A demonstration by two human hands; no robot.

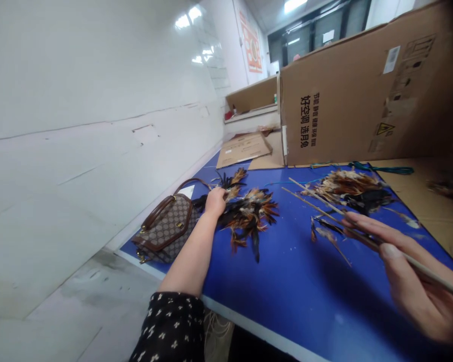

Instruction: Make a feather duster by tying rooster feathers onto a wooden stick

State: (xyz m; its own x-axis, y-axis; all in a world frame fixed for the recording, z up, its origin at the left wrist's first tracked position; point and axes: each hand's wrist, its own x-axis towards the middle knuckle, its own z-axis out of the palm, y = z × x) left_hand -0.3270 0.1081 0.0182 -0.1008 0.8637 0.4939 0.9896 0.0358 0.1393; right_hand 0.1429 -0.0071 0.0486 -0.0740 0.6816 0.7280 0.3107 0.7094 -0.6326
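Brown-and-black feathers [254, 208] lie bunched on the blue desk [283, 281], beside a monogrammed handbag [169, 229]. I have my left hand [216, 202] at their edge, fingers curled, tips hidden, so I cannot tell its grip; my right hand [411, 291] grips two thin sticks [326, 202], near a second feather pile [347, 183].

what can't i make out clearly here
In the head view:
Left hand: most fingertips, masked by the hand itself and black-and-brown feathers.
Long, thin, brown wooden stick in the right hand: rear end, cut off by the right edge.
Dark, shaggy mass at far right: blurred and cut off by that edge.
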